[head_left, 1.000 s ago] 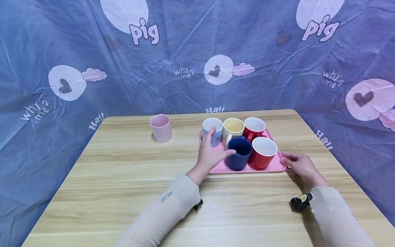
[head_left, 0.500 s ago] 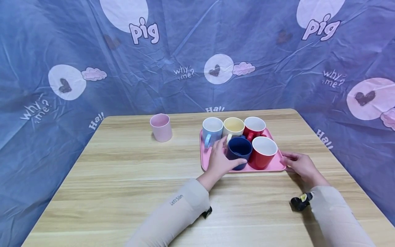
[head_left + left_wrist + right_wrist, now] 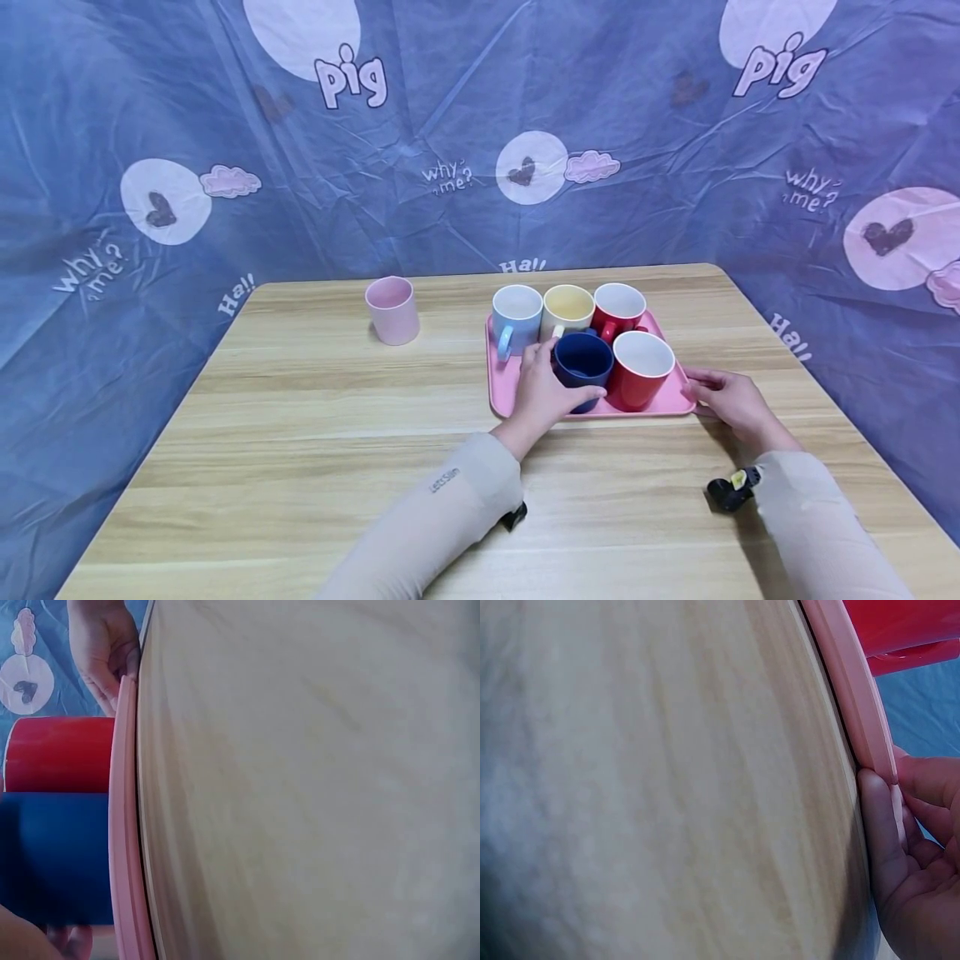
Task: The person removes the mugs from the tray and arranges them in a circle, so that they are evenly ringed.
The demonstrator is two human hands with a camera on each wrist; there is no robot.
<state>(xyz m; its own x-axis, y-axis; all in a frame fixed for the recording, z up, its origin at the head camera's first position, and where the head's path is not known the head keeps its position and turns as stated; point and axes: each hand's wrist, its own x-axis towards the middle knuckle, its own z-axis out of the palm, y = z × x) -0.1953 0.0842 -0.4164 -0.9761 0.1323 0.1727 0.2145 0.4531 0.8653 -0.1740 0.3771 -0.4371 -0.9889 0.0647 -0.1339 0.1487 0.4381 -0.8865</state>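
A dark blue mug (image 3: 582,358) stands at the front of a pink tray (image 3: 504,393). My left hand (image 3: 538,393) curls round its left side, thumb across the front and fingers behind; the left wrist view also has the mug's wall (image 3: 56,855) with fingertips below it. Pinched between the thumb and fingers of my right hand (image 3: 735,406) is the tray's front right corner, seen close in the right wrist view as a pink rim (image 3: 855,690). A red mug (image 3: 633,387) stands right of the dark blue one. Behind them are a light blue mug (image 3: 517,325), a cream mug (image 3: 567,310) and another red mug (image 3: 619,320).
A pink cup (image 3: 393,315) stands alone on the wooden table (image 3: 300,433), left of the tray. A blue printed cloth (image 3: 420,100) hangs behind the table and along its sides.
My left hand has moved right and slightly down, from in front of the light blue mug to round the dark blue mug. My right hand stays at the tray's corner.
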